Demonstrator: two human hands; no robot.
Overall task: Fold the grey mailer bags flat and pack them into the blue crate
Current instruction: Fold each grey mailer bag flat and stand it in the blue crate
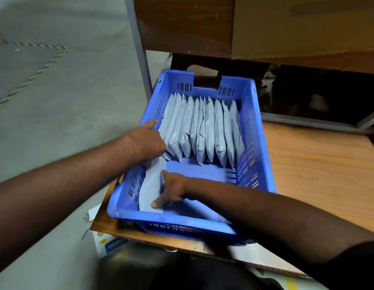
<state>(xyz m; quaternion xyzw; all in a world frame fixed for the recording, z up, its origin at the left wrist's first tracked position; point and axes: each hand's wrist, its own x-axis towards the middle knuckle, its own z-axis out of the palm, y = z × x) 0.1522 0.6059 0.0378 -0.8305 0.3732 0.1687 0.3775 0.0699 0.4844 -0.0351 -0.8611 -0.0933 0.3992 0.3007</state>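
While both our hands reach into the blue crate (259,143), they share one loose grey mailer bag (150,185) that stands on edge against the crate's left wall. Our left hand (149,141) comes in over the left rim; its index finger is stretched out and points along that wall, while its other fingers curl down over the far end of the bag, so we take it to be gripping that end, though the fingertips themselves are hidden behind the hand. Our right hand (171,190) lies lower, near the crate's front left corner, with its thumb spread toward us and its fingers pressed against the bag's inner face, pinching its near end. Just beyond our left hand, a row of folded mailer bags (202,130) stands upright on edge, packed side by side across the far half of the crate and touching one another; the leftmost one sits right against our left knuckles. Between that row and our right arm the crate's floor shows bare blue. Underneath, the crate rests on a wooden tabletop (318,164), its near left corner close to the tabletop's edge. Behind the crate a grey metal frame (140,49) carries brown cardboard boxes (297,28), and to the left lies a grey concrete floor (56,91).
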